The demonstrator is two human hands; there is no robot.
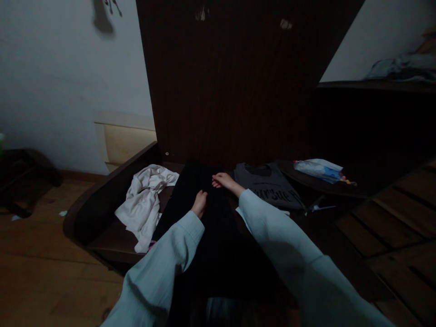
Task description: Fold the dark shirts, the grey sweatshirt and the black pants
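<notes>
A long black garment (211, 236), too dark to tell its kind, lies spread over the dark wooden bench toward me. My left hand (200, 203) is closed at its middle, fingers curled against the dark cloth. Slightly farther off and to the right, my right hand (223, 180) is over the same garment, palm turned inward, its fingers loosely bent and a little apart. Left of the black cloth is a crumpled white garment (146, 195). A grey shirt with dark lettering (269, 181) lies to the right, beyond my right forearm.
The bench has a raised left side (112, 181) and a tall dark wooden panel (231, 81) behind. A plastic packet with blue and white print (320, 169) rests on the right-hand ledge. Clothes (402, 66) lie on a higher surface at far right. Light is dim.
</notes>
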